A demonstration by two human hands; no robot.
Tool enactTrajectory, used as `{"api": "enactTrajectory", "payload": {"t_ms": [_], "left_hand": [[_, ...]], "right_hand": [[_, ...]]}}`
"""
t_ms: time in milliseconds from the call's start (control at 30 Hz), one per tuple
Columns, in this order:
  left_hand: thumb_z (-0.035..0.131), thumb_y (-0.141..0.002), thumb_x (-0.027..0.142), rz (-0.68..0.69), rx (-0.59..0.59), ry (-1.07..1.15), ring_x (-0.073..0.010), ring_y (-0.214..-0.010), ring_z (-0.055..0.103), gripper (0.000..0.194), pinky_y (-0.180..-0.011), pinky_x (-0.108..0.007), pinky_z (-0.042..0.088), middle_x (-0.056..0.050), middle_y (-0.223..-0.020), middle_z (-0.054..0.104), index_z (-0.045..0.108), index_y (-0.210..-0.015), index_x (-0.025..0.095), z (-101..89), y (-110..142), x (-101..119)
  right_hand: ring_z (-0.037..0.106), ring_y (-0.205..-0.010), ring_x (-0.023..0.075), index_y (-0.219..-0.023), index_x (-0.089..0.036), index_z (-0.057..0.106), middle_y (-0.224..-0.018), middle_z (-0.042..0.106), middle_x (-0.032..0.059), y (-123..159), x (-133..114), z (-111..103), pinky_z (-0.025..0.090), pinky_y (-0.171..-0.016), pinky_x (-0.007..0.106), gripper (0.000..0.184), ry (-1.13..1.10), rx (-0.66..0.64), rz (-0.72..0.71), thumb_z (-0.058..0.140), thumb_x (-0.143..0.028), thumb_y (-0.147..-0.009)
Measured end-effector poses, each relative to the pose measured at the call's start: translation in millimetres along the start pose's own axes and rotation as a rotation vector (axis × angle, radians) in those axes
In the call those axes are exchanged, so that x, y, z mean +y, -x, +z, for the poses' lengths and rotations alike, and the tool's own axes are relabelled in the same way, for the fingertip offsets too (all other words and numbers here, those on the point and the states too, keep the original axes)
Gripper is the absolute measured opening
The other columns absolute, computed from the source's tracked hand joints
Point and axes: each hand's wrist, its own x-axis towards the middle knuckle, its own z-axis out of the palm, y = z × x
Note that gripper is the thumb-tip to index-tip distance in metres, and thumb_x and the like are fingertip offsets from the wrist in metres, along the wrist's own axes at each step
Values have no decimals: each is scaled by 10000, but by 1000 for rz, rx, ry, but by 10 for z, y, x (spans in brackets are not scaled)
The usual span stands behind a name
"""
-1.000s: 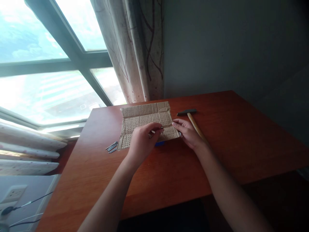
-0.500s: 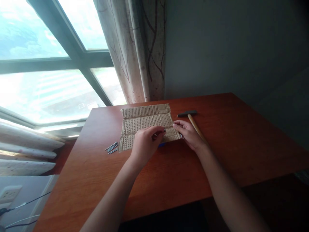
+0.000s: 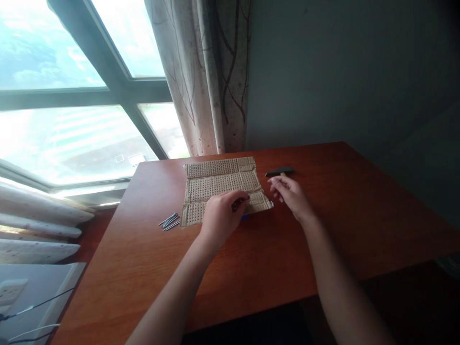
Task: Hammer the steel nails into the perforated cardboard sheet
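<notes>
A tan, creased sheet (image 3: 223, 182) with rows of small holes, like cardboard, lies on the table. Over its near right part my left hand (image 3: 224, 213) is closed in a pinch. A small grey tip, which looks like a nail head, shows at its fingertips; the shank is hidden. My right hand (image 3: 289, 194) is just off the sheet's right edge, fingers loosely curled and apart, with nothing visible in them. Behind it lies a hammer (image 3: 280, 171); its dark head shows, while the hand and arm cover most of the wooden handle.
Several loose nails (image 3: 168, 221) lie left of the sheet on the reddish wooden table (image 3: 251, 273). Something blue (image 3: 245, 217) peeks out under the sheet's near edge. A window (image 3: 72, 139) and curtain (image 3: 201, 96) stand behind; a wall socket (image 3: 12, 291) is at lower left.
My right hand has let go of the sheet's right edge and moved right and slightly up, over the hammer's handle. My left hand keeps its pinch. The view has shifted slightly.
</notes>
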Motion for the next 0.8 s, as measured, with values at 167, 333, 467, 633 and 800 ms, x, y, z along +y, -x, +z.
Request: {"api": "enactTrajectory", "payload": {"t_ms": [167, 333, 467, 633, 800], "left_hand": [[673, -830, 141, -7, -24, -23, -112, -601, 613, 71, -569, -216, 414, 7, -723, 724, 724, -838, 188, -2, -12, 8], [678, -829, 144, -14, -22, -20, -120, -613, 622, 70, -581, -223, 410, 3, -728, 727, 727, -836, 193, 9, -16, 15], [679, -831, 148, -23, -33, -6, -120, -627, 628, 71, -595, -226, 413, 6, -749, 735, 728, -838, 198, 16, -17, 5], [678, -830, 150, -32, -35, 5, -121, -640, 626, 77, -603, -231, 417, 9, -751, 727, 732, -838, 204, 18, -17, -5], [671, -830, 143, -31, -35, 29, -135, -684, 631, 93, -631, -245, 434, 6, -769, 722, 734, -854, 208, 13, -14, 11]], "right_hand": [[637, -901, 279, -980, -159, 634, -968, 665, 140, -53, 195, -365, 458, -751, 358, 348, 910, 262, -31, 606, -489, -870], [648, -967, 330, -1051, -112, 607, -1050, 652, 213, -15, 286, -357, 457, -757, 383, 283, 1217, 113, 54, 517, -358, -946], [650, -985, 297, -1003, -126, 619, -1031, 670, 201, -32, 259, -421, 462, -807, 370, 228, 1168, 63, 11, 429, -249, -975], [650, -1017, 254, -1095, -154, 600, -1085, 690, 148, 57, 131, -666, 476, -858, 340, 256, 1038, -5, -99, 403, -274, -984], [635, -702, 192, -987, -197, 574, -852, 688, 68, 329, -142, -753, 464, -654, 306, 281, 718, -82, -208, 364, -384, -1000]]}}
